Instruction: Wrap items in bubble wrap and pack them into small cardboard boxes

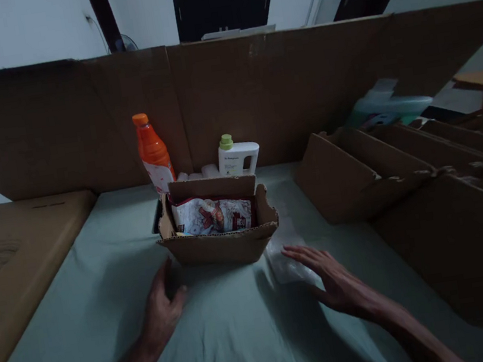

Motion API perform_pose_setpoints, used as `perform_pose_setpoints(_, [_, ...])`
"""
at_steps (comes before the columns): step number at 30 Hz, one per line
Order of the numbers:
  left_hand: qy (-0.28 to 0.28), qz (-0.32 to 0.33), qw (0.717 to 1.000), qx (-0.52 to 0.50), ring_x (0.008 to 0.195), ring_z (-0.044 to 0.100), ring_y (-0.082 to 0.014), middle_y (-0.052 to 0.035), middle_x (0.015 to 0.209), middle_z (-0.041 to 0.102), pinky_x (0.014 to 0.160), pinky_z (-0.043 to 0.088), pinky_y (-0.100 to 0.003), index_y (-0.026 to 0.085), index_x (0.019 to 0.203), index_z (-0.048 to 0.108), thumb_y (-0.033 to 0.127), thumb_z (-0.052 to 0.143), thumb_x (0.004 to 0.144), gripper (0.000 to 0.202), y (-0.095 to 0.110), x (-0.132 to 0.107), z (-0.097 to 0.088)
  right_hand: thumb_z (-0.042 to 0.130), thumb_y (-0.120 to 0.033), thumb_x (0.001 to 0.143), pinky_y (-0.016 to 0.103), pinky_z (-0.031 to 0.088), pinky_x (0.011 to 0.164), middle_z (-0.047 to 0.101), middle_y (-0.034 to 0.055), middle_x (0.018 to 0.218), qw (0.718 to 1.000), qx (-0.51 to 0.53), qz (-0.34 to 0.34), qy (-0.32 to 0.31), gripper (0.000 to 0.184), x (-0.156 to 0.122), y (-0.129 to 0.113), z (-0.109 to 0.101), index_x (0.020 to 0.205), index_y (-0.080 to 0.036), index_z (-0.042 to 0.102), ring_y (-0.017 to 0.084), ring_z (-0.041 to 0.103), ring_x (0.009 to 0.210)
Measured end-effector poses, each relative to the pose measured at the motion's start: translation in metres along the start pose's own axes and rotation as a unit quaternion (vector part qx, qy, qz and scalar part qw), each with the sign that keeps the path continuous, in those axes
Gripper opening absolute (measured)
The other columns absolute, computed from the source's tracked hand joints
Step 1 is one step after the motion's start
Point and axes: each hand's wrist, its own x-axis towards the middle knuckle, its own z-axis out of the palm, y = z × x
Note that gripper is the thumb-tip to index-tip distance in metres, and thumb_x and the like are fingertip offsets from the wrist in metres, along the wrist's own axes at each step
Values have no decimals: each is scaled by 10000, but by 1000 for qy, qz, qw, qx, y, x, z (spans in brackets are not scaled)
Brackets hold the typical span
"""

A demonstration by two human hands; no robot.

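Note:
A small open cardboard box [222, 249] stands in the middle of the cloth-covered surface. Inside it lies a white and red printed packet [214, 215]; what is beneath the packet is hidden. My left hand [162, 306] is just in front of the box's left corner, thumb and fingers apart, holding nothing. To the right, my right hand [326, 274] hovers with fingers stretched out over a clear plastic bag [286, 258]; whether it touches the bag I cannot tell.
Behind the box stand an orange bottle [154, 151] and a white jug [238, 157] with a green cap. Divided cardboard boxes [402, 176] fill the right side. A flat carton [23, 259] lies at left. A tall cardboard panel [221, 100] closes off the back.

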Motion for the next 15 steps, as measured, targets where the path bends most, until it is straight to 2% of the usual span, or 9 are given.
perform_pose_setpoints(1, [9,1,1000,20,1285,591,-319,-173,1363,628,1125,432,-513,150,1364,519,374,598,827,587,-1,-14,-2,580,-151,776,531,479,1024,567,119,1460,999,-27,-6,-20,684,-11,1,2,1444,-288,525,301,545,1324])
perform_pose_setpoints(3, [-9,32,998,49,1232,628,-307,-159,1318,657,1071,494,-499,167,1331,565,345,562,881,485,6,-40,0,570,-117,785,525,497,979,618,132,1400,998,-69,-8,-15,549,-22,0,8,1308,-266,649,320,570,1293])
perform_pose_setpoints(5, [-60,121,989,57,1210,640,-289,-133,1287,674,1038,531,-470,199,1269,624,282,553,895,390,21,-58,9,532,-123,870,502,516,923,703,126,1270,996,-87,-16,25,348,-20,-6,17,1124,-247,734,318,627,1215])
perform_pose_setpoints(6, [-90,173,979,59,1226,629,-287,-126,1296,668,1042,532,-465,211,1250,639,247,565,885,375,31,-64,15,504,-131,913,484,523,897,734,117,1204,995,-85,-22,45,307,-17,-11,20,1068,-243,744,306,657,1166])
perform_pose_setpoints(9, [-160,272,946,74,1367,509,-317,-135,1442,568,1104,482,-515,230,1352,567,167,638,811,550,58,-74,32,463,-148,974,429,531,860,766,96,1095,996,-30,-50,65,285,-14,-35,21,1053,-236,722,254,707,1041])
perform_pose_setpoints(12, [-229,294,924,82,1476,355,-345,-145,1570,425,1143,429,-564,238,1509,377,174,713,750,832,75,-82,40,474,-166,991,391,533,873,765,77,1058,997,56,-48,33,259,-26,-69,12,1099,-244,696,218,711,979])
perform_pose_setpoints(14, [-267,293,915,77,1461,378,-330,-146,1551,453,1141,430,-551,229,1525,345,182,716,763,849,80,-89,44,483,-202,1004,368,540,868,764,55,1019,993,114,-27,-7,236,-34,-89,7,1090,-257,695,203,707,944])
perform_pose_setpoints(15, [-279,289,913,71,1408,452,-313,-142,1494,523,1117,456,-529,221,1502,386,173,691,790,776,80,-93,45,486,-227,1008,354,549,847,763,46,990,989,142,-13,-26,225,-37,-96,7,1068,-260,701,198,708,914])
